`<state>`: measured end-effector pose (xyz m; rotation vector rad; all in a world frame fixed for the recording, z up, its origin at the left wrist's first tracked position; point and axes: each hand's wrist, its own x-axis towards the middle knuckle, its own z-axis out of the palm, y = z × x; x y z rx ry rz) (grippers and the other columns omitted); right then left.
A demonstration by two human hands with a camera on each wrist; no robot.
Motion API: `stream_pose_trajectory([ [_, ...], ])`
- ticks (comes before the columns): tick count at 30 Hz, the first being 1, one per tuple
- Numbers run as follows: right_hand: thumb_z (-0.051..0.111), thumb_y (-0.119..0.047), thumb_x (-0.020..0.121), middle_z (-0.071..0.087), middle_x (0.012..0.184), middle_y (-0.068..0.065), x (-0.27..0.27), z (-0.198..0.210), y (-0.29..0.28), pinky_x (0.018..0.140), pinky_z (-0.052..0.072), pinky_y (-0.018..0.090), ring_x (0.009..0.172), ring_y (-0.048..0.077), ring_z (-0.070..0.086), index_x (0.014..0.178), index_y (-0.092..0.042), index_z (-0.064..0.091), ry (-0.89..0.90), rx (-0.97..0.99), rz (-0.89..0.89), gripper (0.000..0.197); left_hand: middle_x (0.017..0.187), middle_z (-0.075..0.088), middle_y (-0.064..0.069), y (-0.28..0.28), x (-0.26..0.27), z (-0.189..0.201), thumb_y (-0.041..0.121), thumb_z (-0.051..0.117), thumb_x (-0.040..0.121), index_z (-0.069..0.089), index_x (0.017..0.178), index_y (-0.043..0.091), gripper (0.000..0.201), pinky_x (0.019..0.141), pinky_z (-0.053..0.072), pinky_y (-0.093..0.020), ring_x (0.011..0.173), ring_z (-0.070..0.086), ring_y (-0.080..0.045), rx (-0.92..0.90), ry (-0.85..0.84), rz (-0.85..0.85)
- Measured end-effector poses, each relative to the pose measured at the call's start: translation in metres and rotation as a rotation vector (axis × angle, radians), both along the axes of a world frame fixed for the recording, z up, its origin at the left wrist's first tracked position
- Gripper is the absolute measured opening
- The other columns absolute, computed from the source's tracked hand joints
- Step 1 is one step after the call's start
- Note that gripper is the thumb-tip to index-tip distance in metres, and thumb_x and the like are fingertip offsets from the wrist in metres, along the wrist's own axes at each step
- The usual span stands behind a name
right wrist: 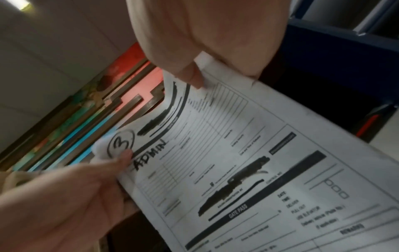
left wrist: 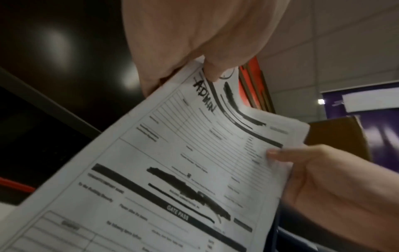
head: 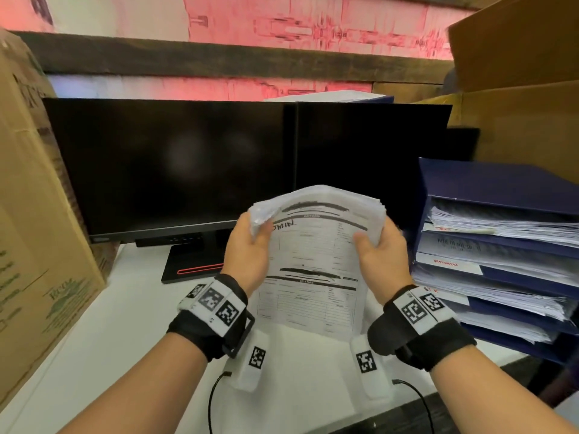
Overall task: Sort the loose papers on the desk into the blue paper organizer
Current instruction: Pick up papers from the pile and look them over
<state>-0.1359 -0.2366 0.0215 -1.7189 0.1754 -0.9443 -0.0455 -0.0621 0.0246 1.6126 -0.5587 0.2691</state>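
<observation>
A thick stack of printed forms [head: 313, 258], its top sheet hand-marked "ADMIN", stands nearly upright above the white desk [head: 125, 324]. My left hand [head: 250, 242] grips its upper left corner, thumb on the front. My right hand [head: 376, 245] grips the upper right edge the same way. The top of the stack bends back. In the left wrist view the forms [left wrist: 183, 170] fill the middle, with my left hand [left wrist: 205, 59] at the top and my right hand [left wrist: 319, 177] at the right. The right wrist view shows the forms [right wrist: 248, 162] with a circled "3". The blue paper organizer [head: 488, 183] stands at the right, its trays full of papers.
Two dark monitors [head: 175, 164] stand right behind the stack. A tall cardboard box [head: 34, 245] lines the left side. More cardboard boxes [head: 526, 98] rise behind the organizer. Two white tagged devices [head: 250, 364] with cables lie on the desk under my wrists.
</observation>
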Motion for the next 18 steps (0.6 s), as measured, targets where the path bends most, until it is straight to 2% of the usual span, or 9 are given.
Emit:
stream_pose_trajectory([
  [2, 0.050, -0.006, 0.096, 0.060, 0.100, -0.019, 0.000, 0.002, 0.004, 0.087, 0.053, 0.022, 0.092, -0.007, 0.058, 0.119, -0.021, 0.057, 0.009, -0.024, -0.020, 0.028, 0.100, 0.061, 0.016, -0.005, -0.007, 0.001, 0.026, 0.042, 0.101, 0.056, 0.120, 0.019, 0.025, 0.069, 0.044, -0.007, 0.093, 0.058, 0.006, 0.036, -0.058, 0.047],
  [4, 0.050, -0.007, 0.097, 0.062, 0.104, -0.015, 0.000, 0.005, 0.007, 0.087, 0.052, 0.022, 0.097, -0.004, 0.059, 0.122, -0.018, 0.058, -0.028, -0.017, -0.038, 0.029, 0.095, 0.058, 0.018, -0.008, -0.013, 0.006, 0.026, 0.040, 0.102, 0.055, 0.116, 0.020, 0.022, 0.064, 0.042, -0.001, 0.084, 0.055, 0.015, 0.022, -0.094, 0.083],
  [6, 0.051, -0.006, 0.096, 0.063, 0.110, -0.010, -0.001, 0.006, 0.009, 0.086, 0.052, 0.021, 0.102, 0.000, 0.059, 0.125, -0.017, 0.056, -0.067, -0.023, -0.056, 0.032, 0.095, 0.055, 0.020, -0.009, -0.017, 0.009, 0.027, 0.041, 0.101, 0.049, 0.116, 0.025, 0.017, 0.062, 0.042, -0.001, 0.084, 0.054, 0.013, -0.008, -0.082, 0.086],
  [9, 0.052, 0.000, 0.091, 0.058, 0.106, -0.012, -0.003, -0.001, 0.005, 0.075, 0.050, 0.016, 0.095, -0.001, 0.057, 0.128, -0.019, 0.048, -0.013, 0.037, -0.038, 0.042, 0.097, 0.056, 0.015, -0.006, -0.012, 0.001, 0.025, 0.047, 0.099, 0.042, 0.120, 0.022, 0.022, 0.060, 0.046, -0.007, 0.086, 0.058, 0.003, -0.037, 0.028, 0.063],
  [11, 0.052, 0.002, 0.090, 0.057, 0.107, -0.010, -0.003, -0.009, 0.000, 0.071, 0.047, 0.015, 0.093, 0.001, 0.056, 0.131, -0.019, 0.043, 0.075, 0.105, 0.007, 0.046, 0.106, 0.060, 0.009, -0.003, -0.005, -0.010, 0.027, 0.050, 0.098, 0.043, 0.124, 0.017, 0.029, 0.072, 0.052, -0.018, 0.095, 0.062, -0.005, -0.009, 0.123, 0.020],
  [13, 0.049, 0.000, 0.092, 0.059, 0.113, -0.005, -0.002, -0.016, -0.001, 0.080, 0.050, 0.022, 0.102, 0.011, 0.059, 0.131, -0.018, 0.044, 0.141, 0.093, 0.011, 0.043, 0.113, 0.063, 0.003, -0.004, -0.005, -0.017, 0.029, 0.049, 0.098, 0.047, 0.127, 0.015, 0.032, 0.083, 0.055, -0.030, 0.103, 0.063, -0.013, 0.045, 0.173, -0.005],
  [14, 0.048, -0.001, 0.094, 0.059, 0.115, -0.005, -0.002, -0.017, 0.000, 0.085, 0.050, 0.026, 0.107, 0.014, 0.058, 0.130, -0.018, 0.046, 0.152, 0.063, 0.000, 0.040, 0.112, 0.063, 0.003, -0.004, -0.006, -0.018, 0.028, 0.047, 0.099, 0.049, 0.126, 0.014, 0.031, 0.083, 0.055, -0.030, 0.103, 0.063, -0.013, 0.044, 0.180, 0.001],
  [17, 0.047, -0.004, 0.097, 0.058, 0.116, -0.006, 0.000, -0.017, 0.001, 0.093, 0.049, 0.029, 0.108, 0.011, 0.056, 0.129, -0.017, 0.049, 0.113, 0.038, -0.008, 0.035, 0.100, 0.058, 0.013, -0.006, -0.008, -0.016, 0.023, 0.042, 0.101, 0.048, 0.116, 0.017, 0.017, 0.067, 0.047, -0.012, 0.090, 0.058, 0.000, -0.006, 0.151, 0.055],
  [18, 0.047, -0.004, 0.097, 0.058, 0.117, -0.006, 0.000, -0.017, 0.000, 0.094, 0.049, 0.029, 0.108, 0.011, 0.056, 0.129, -0.018, 0.048, 0.100, 0.044, -0.001, 0.035, 0.098, 0.056, 0.015, -0.007, -0.009, -0.015, 0.022, 0.043, 0.101, 0.045, 0.115, 0.019, 0.015, 0.063, 0.045, -0.009, 0.087, 0.056, 0.002, -0.017, 0.151, 0.060],
])
